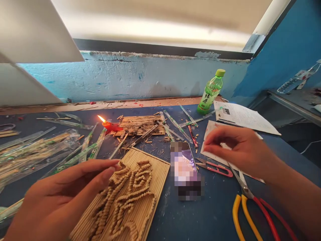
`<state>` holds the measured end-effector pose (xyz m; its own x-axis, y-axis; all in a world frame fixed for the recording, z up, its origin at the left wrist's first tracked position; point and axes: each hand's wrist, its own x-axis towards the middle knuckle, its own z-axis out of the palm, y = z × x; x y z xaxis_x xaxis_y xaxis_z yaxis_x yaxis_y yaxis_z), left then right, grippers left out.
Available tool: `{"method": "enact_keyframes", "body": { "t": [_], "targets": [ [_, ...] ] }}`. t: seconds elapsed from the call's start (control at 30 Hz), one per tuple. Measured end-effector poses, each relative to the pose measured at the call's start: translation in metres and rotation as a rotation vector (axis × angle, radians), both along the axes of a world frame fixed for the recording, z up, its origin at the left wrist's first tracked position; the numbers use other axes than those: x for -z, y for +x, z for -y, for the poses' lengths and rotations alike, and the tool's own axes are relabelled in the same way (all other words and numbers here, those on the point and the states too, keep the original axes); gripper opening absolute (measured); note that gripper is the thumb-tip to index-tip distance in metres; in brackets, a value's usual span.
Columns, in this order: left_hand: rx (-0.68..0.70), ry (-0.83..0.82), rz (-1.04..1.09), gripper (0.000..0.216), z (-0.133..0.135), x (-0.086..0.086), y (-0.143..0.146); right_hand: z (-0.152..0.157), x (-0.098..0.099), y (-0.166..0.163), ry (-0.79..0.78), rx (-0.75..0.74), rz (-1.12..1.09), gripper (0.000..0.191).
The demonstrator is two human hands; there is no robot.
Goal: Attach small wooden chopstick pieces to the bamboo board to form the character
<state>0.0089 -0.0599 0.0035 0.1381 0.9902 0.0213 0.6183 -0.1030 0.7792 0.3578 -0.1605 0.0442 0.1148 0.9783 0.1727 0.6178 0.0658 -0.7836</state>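
Note:
My left hand (67,190) hovers over the left edge of a bamboo-stick panel (152,180) that bears twisted, rope-like stick shapes (125,197). Its thumb and fingers are pinched together; anything between them is too small to make out. My right hand (235,147) is raised above a sheet of white paper (212,129), its fingers curled loosely and pinched, with nothing visible in them. Just below it lie red thread snips (215,167), and a phone (184,167) rests between the two hands.
A lit red candle stub (110,126) burns beside a second stick mat (140,124). Chopstick wrappers and sticks (37,147) are piled at left. A green tea bottle (210,92) stands by the wall, printed papers (245,117) to its right. Pliers with yellow and red handles (250,204) lie at lower right.

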Motion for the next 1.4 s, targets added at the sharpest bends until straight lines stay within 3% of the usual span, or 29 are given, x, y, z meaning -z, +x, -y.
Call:
{"method": "enact_keyframes", "body": {
  "t": [0.1,0.2,0.4,0.5,0.6,0.67,0.77,0.9,1.0,1.23,1.4],
  "targets": [
    [0.068,-0.007,0.119,0.015,0.011,-0.004,0.003,-0.02,-0.009,-0.054,0.036,-0.321,-0.069,0.005],
    [0.239,0.04,0.169,0.018,0.012,-0.004,0.002,-0.04,-0.003,-0.096,0.092,-0.526,-0.142,0.002],
    [0.433,0.072,0.191,0.016,0.004,-0.002,-0.001,-0.059,0.011,-0.132,0.116,-0.588,-0.207,0.009],
    [0.398,0.096,0.2,0.017,0.003,-0.002,0.0,-0.069,0.006,-0.121,0.127,-0.58,-0.12,0.013],
    [0.321,0.038,0.175,0.015,0.003,-0.003,0.0,-0.093,0.005,-0.089,0.127,-0.435,0.211,0.016],
    [0.276,-0.013,0.194,0.018,0.002,-0.004,-0.001,-0.113,0.014,-0.064,0.019,-0.296,0.418,0.014],
    [0.209,-0.066,0.264,0.024,-0.001,-0.006,-0.002,-0.132,0.037,-0.035,-0.06,-0.249,0.492,0.01],
    [0.193,-0.105,0.286,0.024,-0.006,-0.006,-0.005,-0.136,0.063,-0.023,-0.096,-0.208,0.523,0.01],
    [0.201,-0.111,0.264,0.024,-0.01,-0.001,-0.007,-0.136,0.07,-0.02,-0.099,-0.161,0.529,0.01],
    [0.206,-0.129,0.234,0.027,-0.014,0.006,-0.008,-0.14,0.066,-0.013,-0.108,-0.172,0.439,0.01],
    [0.189,-0.152,0.256,0.031,-0.016,0.007,-0.005,-0.139,0.056,-0.017,-0.069,-0.136,0.248,0.016]
  ]
}}
